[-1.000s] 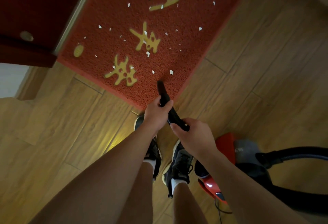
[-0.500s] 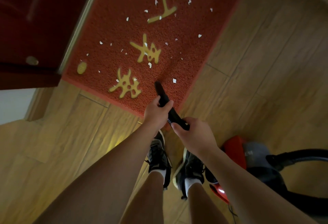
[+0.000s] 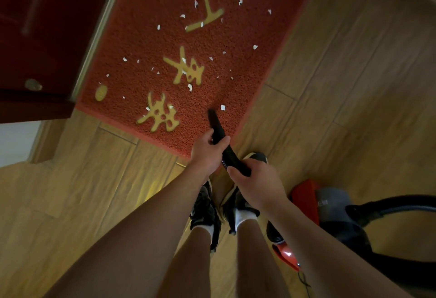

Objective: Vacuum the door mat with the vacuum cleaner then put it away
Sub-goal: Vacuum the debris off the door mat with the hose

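Home entryway; door mat [image 3: 151, 45]; wooden floor [image 3: 342, 85]

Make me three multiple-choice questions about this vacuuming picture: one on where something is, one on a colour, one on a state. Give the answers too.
1. Where does the vacuum cleaner body stand?
A. On a table.
B. On the wooden floor, at the person's right.
C. On a shelf.

2. What colour is the door mat?
A. Blue.
B. Grey.
C. Red with yellow characters.

3. How is the black nozzle held?
A. By both hands.
B. By one hand alone.
C. By no hand; it lies flat.

Answers:
1 B: it sits on the floor, off the mat, to the right of the feet.
2 C: the red pile bears yellow signs.
3 A: the left hand and the right hand both hold it.
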{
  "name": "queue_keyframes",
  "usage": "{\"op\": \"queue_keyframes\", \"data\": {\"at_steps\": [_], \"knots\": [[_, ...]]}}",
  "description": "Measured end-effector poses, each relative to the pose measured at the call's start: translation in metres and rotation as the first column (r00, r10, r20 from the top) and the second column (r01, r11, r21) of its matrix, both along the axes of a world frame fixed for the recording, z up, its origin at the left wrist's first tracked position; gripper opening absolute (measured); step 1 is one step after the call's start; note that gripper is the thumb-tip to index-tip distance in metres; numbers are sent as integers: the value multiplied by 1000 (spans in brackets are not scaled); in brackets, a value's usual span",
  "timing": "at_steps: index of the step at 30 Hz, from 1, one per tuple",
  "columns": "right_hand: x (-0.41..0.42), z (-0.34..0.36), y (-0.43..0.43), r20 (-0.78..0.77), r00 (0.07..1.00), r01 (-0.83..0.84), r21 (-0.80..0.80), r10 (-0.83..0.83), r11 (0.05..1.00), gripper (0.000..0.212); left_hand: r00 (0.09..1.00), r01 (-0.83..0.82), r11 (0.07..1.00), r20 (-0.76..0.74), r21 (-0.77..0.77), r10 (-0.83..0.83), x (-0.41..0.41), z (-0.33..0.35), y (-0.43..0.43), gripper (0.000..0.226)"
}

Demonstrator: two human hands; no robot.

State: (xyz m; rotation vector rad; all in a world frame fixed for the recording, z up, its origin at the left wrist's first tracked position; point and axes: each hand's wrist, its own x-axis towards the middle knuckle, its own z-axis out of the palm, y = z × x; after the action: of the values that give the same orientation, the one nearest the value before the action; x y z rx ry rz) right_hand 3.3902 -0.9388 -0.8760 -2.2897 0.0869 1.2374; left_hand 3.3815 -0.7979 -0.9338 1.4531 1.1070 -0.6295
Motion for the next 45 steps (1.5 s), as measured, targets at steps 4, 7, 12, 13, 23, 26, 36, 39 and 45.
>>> {"op": "queue_keyframes", "data": {"at_steps": [4,7,12,13,23,26,36,39,45], "knots": [[1,-2,-12,5,1000,-6,-4,6,1000,35,1000,8,1000,-11,1,-8,1,0,-12,60],[3,-3,-19,14,1000,-9,-11,9,1000,34,1000,-7,1000,-13,2,7,5,-1,-20,57],[8,-4,-28,-12,1000,27,13,-27,1000,30,1000,6,1000,-11,4,-6,12,-3,-28,53],[9,-4,-29,-15,1000,27,15,-27,1000,30,1000,11,1000,-10,4,-11,14,-2,-29,54],[29,-2,-31,-33,999,-6,16,7,1000,33,997,51,998,-63,45,-49,33,1,-29,67],[37,-2,-29,-49,999,-4,27,6,1000,34,998,33,997,-58,63,-30,39,1,-27,67],[64,2,-16,-67,994,-79,58,82,995,38,997,-17,998,-71,58,21,53,3,-13,74],[69,2,-10,-56,991,-120,52,123,991,38,995,-78,995,-57,65,81,53,1,-7,73],[75,-1,7,-45,982,-184,44,186,982,36,990,-136,988,-30,68,139,51,-1,7,72]]}}
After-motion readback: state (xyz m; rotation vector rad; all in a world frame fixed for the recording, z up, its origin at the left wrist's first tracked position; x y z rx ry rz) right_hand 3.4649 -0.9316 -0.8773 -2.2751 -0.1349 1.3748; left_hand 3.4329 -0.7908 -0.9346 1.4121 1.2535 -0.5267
